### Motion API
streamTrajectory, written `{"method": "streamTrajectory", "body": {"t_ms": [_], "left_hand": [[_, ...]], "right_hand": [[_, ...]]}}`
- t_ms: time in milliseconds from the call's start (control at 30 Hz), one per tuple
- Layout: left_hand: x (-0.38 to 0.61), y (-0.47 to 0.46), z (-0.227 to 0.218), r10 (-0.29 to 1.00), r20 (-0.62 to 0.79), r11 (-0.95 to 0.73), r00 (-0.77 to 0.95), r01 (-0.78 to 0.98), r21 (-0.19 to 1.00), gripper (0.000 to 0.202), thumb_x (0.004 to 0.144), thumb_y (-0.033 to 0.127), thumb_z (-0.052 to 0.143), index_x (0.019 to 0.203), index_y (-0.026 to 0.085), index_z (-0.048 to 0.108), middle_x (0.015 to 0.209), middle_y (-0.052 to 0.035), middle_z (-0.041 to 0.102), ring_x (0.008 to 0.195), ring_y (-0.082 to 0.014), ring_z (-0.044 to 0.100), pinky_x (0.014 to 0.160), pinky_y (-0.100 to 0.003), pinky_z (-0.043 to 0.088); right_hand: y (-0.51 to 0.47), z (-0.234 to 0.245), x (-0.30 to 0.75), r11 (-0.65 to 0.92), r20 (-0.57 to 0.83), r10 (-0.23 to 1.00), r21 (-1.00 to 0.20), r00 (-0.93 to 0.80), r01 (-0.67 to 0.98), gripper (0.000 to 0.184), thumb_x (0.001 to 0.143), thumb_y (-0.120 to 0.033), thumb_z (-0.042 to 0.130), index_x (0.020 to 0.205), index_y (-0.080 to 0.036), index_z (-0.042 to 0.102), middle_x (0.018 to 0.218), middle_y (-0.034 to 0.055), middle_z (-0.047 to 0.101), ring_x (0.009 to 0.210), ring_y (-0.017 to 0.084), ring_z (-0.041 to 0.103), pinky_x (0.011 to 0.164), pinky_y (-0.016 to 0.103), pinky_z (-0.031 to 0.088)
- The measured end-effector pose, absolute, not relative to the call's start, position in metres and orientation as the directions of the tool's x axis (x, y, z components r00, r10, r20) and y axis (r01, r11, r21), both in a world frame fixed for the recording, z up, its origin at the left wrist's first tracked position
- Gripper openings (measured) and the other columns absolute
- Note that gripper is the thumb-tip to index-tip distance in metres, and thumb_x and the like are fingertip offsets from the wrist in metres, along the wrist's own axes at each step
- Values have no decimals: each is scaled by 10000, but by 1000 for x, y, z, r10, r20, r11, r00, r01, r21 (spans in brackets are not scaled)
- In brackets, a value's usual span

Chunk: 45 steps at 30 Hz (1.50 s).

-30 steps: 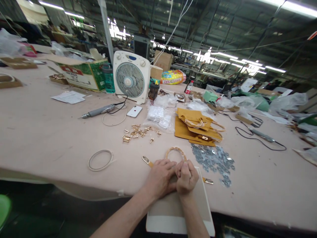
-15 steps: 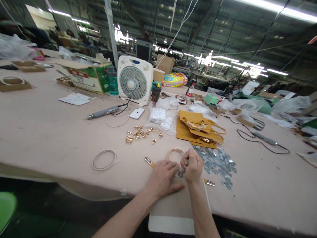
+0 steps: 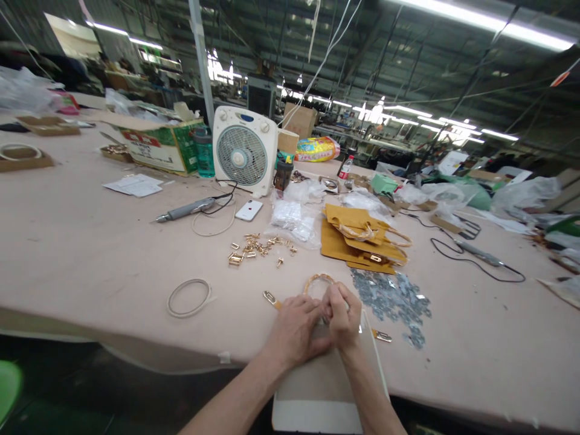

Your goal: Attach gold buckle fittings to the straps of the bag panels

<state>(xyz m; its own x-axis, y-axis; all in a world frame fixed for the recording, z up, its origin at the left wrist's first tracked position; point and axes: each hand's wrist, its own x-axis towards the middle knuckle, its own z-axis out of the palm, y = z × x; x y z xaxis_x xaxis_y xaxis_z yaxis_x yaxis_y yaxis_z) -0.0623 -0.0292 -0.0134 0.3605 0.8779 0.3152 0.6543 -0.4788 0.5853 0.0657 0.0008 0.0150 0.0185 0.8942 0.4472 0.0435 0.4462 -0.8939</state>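
The fingers (image 3: 310,307) of the left hand (image 3: 293,329) are loosely spread and lie down on the bag (image 3: 312,389), with the thumb pointing toward the other hand. The fingers of the right hand (image 3: 343,313) are curled up tight like a fist, just beside the left fingers. What, if anything, the fist holds, I cannot tell. The bag is flat and pale. It lies right under both sets of fingers, at the edge of the table (image 3: 127,260). Just past the fingers, its round handle (image 3: 318,277) makes an arch. A strap (image 3: 270,298) with a gold end pokes out to the left of the fingers, and a second strap (image 3: 382,336) pokes out to the right.

Farther left of the fingers is a pale ring (image 3: 188,315). Past the fingers and a bit left is a heap of gold bits (image 3: 260,247). Right of the fingers, near them, lots of gray bits (image 3: 394,299) are spread out. Past those is a pile of yellow bags (image 3: 383,244). Behind the gold bits are a plastic pack (image 3: 294,220) and a phone (image 3: 249,210). A gray tool (image 3: 185,209) lies off to the left, and another tool (image 3: 478,253) far to the right. A white fan (image 3: 242,156) stands well past the fingers.
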Motion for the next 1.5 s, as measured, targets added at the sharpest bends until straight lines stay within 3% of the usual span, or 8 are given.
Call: {"method": "streamTrajectory", "body": {"t_ms": [133,333,567,767,967,1100,1233,1500], "left_hand": [[-61,-30,-11,880,338,-475,335,638,606,428,785,450,836,1144,275,680,1156,-43,736,1132,-288,606,1021,-437,441],[-63,-29,-9,876,328,-482,353,639,600,334,766,412,842,1023,263,688,1088,-36,743,1098,-275,614,971,-413,460],[-62,-30,-11,865,346,-501,364,670,548,431,790,488,821,1147,283,697,1141,-59,737,1131,-288,612,1004,-432,471],[-62,-29,-18,874,337,-487,351,611,624,429,781,436,836,1156,287,690,1226,-55,724,1193,-293,611,1055,-462,472],[-80,-39,-34,918,368,-389,151,531,753,833,755,400,874,1479,243,492,1511,-132,562,1415,-332,493,1204,-562,403],[-103,-49,-35,967,239,-252,88,472,845,657,830,300,763,1443,228,538,1492,-126,582,1409,-307,520,1217,-547,407],[-115,-42,-36,990,105,-128,90,296,947,440,936,310,616,1361,194,621,1397,-122,666,1286,-257,630,1109,-451,524],[-111,-31,-39,994,83,-97,64,254,962,401,778,182,674,1166,204,773,1195,-66,759,1080,-218,709,914,-325,601]], "right_hand": [[-8,29,68,493,497,867,-851,30,-179,421,1052,-363,505,656,-229,457,544,-61,383,453,110,363,460,272,294],[-4,5,69,394,394,918,-919,-52,-9,444,1034,-395,543,635,-230,440,546,-52,411,469,111,368,457,272,290],[-3,23,73,458,453,889,-878,67,-140,442,1051,-405,490,646,-239,432,536,-61,379,449,113,361,449,271,295],[1,-3,67,326,326,945,-942,19,-84,469,1027,-457,536,628,-237,428,521,-62,386,445,106,336,429,263,276],[-12,-3,73,306,298,952,-931,70,-200,454,1028,-479,546,664,-220,466,552,-59,405,443,94,345,414,238,256],[-13,0,80,292,260,954,-921,150,-258,412,1011,-498,582,724,-208,525,608,-42,473,466,100,417,421,232,304],[-5,7,81,243,182,958,-924,222,-294,395,981,-509,630,754,-197,549,616,-50,479,469,91,431,428,214,293],[-27,18,46,335,241,938,-821,250,-462,382,1000,-410,566,685,-200,516,557,-71,381,416,74,325,411,212,240]]}}
